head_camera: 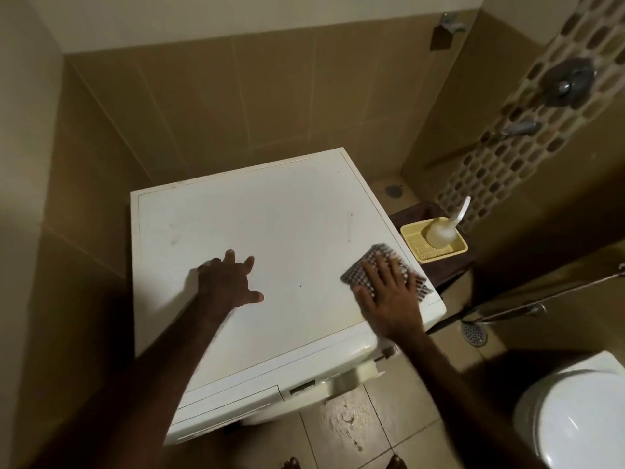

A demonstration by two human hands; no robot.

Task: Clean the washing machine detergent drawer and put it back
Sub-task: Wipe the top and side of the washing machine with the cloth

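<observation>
Two bare hands are working on the flat white top of the front-loading washing machine (270,238), which serves as the landmark. The left hand (230,282) is resting near the middle of that top with its fingers spread wide and holding nothing. The right hand (389,292) is pressing flat, fingers straight and slightly apart, on a grey-and-white checked cleaning cloth (382,262) at the machine's right edge. The long white plastic detergent drawer (230,404) is sitting closed in the front panel, at the machine's near left corner, below both hands. It is probably going to handle as a light, stiff, hollow piece, likely slick with soap residue inside, so a hooked grip under its front lip and a second hand beneath once it slides out would seem sensible; the recess itself is not visible from above. The cloth is soft and limp and looks easy to bunch. Just to the right of the machine, a yellow plastic tray (456,247) is holding a white long-handled brush (443,228).
</observation>
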